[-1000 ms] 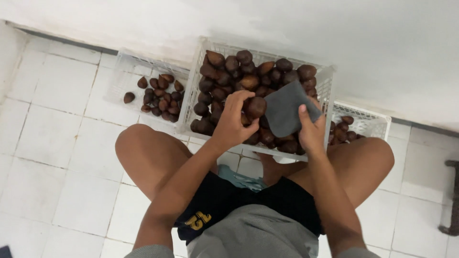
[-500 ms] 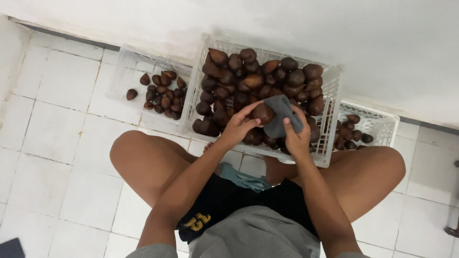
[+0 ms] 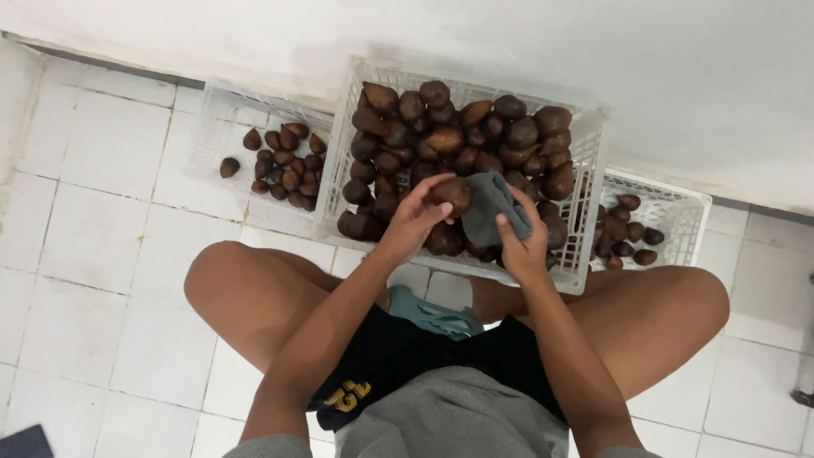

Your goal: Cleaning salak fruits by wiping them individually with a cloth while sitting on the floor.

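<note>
Closest in, the left hand (image 3: 413,225) pinches one brown scaly fruit (image 3: 451,193) by its rounded sides, while the right hand (image 3: 524,246) is closed on a soft grey cloth (image 3: 494,206) pressed against it, both above the heaped white crate (image 3: 585,153). Probably light, firm and rough-skinned, the fruit grips best around its broad middle, not its pointed tip.

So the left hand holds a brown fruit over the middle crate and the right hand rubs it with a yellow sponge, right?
Not quite. In the head view the right hand holds a grey cloth, not a yellow sponge. The rest stands: the left hand holds a brown fruit over the middle crate.
</note>
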